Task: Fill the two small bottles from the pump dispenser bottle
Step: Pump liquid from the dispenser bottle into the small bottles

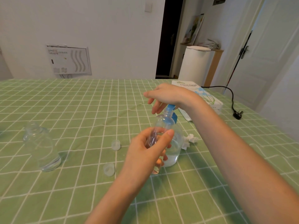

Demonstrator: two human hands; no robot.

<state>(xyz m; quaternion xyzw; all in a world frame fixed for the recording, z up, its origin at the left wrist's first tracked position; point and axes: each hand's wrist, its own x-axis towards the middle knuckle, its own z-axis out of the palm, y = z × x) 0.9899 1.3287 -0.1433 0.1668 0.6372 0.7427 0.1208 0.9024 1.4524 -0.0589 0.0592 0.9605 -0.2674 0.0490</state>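
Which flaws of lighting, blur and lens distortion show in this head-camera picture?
Head view: the wide-angle lens bows the tablecloth grid and leans the door; light is soft, with faint shadows on the cloth; the clear small bottle in the left hand blends into the pump dispenser bottle behind it; the second bottle, far left, looks soft and stretched.

Two bare hands observed: the left hand [145,152] and the right hand [165,96]. Behind each wrist the arm continues uncovered, the left forearm [113,196] and the right forearm [239,159] both bare from the hand back to the frame edge. The thumbnail [170,132] at the tip of the left hand's thumb is trimmed short with a rounded edge; the nails of the right hand are too blurred to assess.
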